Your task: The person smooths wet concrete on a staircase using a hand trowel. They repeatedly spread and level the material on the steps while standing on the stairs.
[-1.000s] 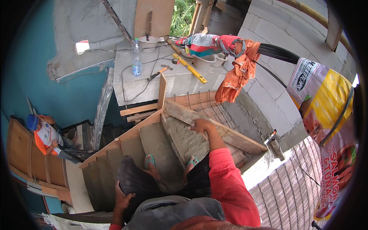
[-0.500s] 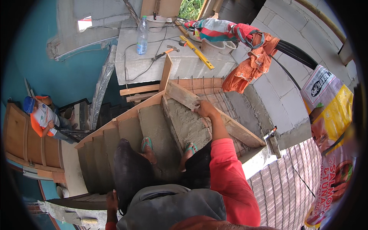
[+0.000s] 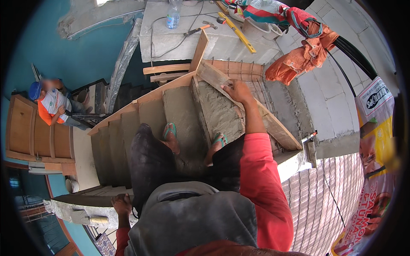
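Plank [image 3: 275, 127], long & wooden, runs on a diagonal, upper-L end to lower-R end; everything else placed off it. R hand [image 3: 241, 91] is on plank's upper half, thumb & fingers laid over its edge; can't tell if grip is closed round it or just resting. L hand [image 3: 122, 205] is well apart from plank, down to its lower L, fingers bent at conc. ledge [image 3: 74, 209]; can't tell how tight, or if it holds anything.

Rough conc. tread [image 3: 220, 106] sits just L of plank, under R forearm's side. Smoother conc. step [image 3: 179, 102] is next one further L of plank, w/ feet in green sandals [image 3: 170, 130] nr it.

Beyond plank's upper end: conc. slab [image 3: 192, 47] w/ hammer [image 3: 200, 29], yellow level [image 3: 237, 32], tape measure [image 3: 221, 20] & clear bottle [image 3: 173, 17] on top. Orange cloth [image 3: 301, 59] hangs above & R of plank. Ribbed roof [image 3: 320, 192] lies below plank's lower end. Co-worker [image 3: 54, 104], blue cap, is far L of plank.
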Available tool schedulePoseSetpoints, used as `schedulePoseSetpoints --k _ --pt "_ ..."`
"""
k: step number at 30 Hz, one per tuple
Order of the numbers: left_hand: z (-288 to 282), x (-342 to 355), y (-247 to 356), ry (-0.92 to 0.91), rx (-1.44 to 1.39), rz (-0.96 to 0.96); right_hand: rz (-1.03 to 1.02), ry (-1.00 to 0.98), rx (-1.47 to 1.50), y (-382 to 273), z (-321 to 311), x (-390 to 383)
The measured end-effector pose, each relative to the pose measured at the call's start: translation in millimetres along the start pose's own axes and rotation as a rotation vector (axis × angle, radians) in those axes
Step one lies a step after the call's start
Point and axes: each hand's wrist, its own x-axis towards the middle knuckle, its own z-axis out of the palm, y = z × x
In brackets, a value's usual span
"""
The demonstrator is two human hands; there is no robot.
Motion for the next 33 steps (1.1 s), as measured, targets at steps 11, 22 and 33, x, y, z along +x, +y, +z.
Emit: schedulePoseSetpoints --k 11,22,33 --pt "-21.7 3.4 8.7 0.03 -0.025 -0.319 -0.018 -0.108 0.072 -2.4 6.0 1.0" --pt "-30.3 7.2 9.9 -0.022 0.031 -0.339 0.032 -0.417 0.105 34.4 27.5 14.7" --pt "-37.9 5.8 20.9 -0.088 0.072 -0.383 0.208 -0.561 0.194 48.0 27.9 17.3"
